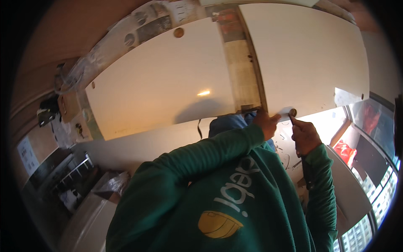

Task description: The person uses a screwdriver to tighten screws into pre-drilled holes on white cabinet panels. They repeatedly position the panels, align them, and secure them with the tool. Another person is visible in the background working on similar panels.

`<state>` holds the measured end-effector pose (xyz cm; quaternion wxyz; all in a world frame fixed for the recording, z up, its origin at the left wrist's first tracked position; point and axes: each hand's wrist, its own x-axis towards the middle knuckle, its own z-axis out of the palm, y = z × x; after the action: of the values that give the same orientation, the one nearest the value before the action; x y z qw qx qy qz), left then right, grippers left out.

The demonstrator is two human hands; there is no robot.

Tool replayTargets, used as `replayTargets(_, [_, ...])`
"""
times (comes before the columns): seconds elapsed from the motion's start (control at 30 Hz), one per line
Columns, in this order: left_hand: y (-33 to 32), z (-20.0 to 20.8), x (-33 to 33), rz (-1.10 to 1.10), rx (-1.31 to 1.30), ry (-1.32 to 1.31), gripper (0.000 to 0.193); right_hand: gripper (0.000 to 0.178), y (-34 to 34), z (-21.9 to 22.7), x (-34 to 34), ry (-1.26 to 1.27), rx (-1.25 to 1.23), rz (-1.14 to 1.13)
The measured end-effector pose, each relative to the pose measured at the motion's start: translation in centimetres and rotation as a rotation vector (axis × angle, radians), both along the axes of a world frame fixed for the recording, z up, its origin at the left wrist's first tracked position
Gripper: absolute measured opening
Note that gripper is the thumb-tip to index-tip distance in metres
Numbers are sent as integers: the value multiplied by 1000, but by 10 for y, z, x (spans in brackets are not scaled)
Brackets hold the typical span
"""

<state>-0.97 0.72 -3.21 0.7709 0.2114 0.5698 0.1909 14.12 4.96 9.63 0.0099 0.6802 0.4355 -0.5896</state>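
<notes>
A white board (pixel 310 59) lies on the right, with a round, brownish cup-like hole (pixel 292 112) at its near edge. My right hand (pixel 306 136) is closed around a slim, dark long-handled tool (pixel 307 172), whose upper end reaches that hole. Part of the tool is covered by my fingers, and its exact kind is unclear. My left hand (pixel 267 123) rests at the near left corner of the same board, fingers stretched along the edge. A second white board (pixel 163 80) lies to the left, with a similar round hole (pixel 179 32) at its far edge.
Between the boards shows a bare strip of wood (pixel 240 75). Clear plastic wrapping (pixel 138 25) lies along the far side. Plastic-covered boxes (pixel 94 210) stand at the lower left. A red bag (pixel 346 152) and a leaning panel (pixel 352 193) are near the window on the right.
</notes>
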Motion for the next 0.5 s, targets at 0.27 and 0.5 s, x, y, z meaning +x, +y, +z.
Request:
replayTargets(0.27, [18, 30, -28, -150, -195, -54, 52, 35, -9, -5, -7, -169, 103, 184])
replayTargets(0.5, [26, 33, -27, -191, -254, -56, 62, 32, -1, 5, -11, -220, 75, 129])
